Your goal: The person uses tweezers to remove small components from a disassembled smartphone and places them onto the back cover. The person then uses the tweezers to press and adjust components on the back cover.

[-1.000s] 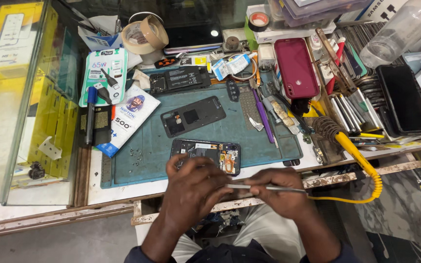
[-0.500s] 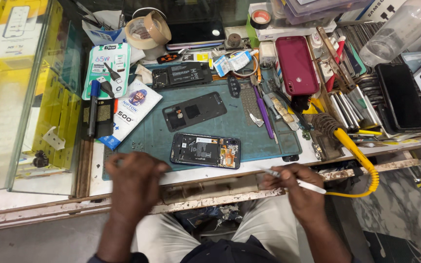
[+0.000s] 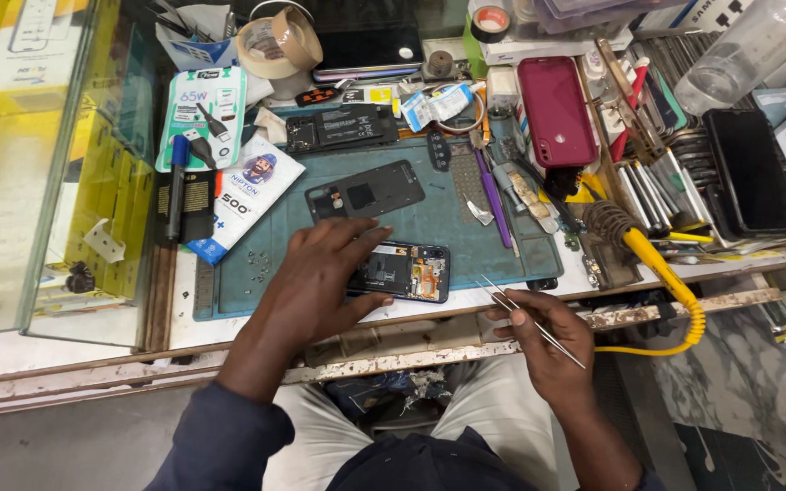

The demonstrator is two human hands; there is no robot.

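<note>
A worn wooden workbench with a chipped, paint-flecked front edge runs across the view, its top crowded and covered in the middle by a teal repair mat. A glass display case holding yellow boxes stands at its left end. Grey marbled flooring shows at lower right, plain grey floor at lower left, under even light.

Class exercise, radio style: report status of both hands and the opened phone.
Left hand on opened phone. Right hand holds tweezers, off the phone. Nothing between.
</note>
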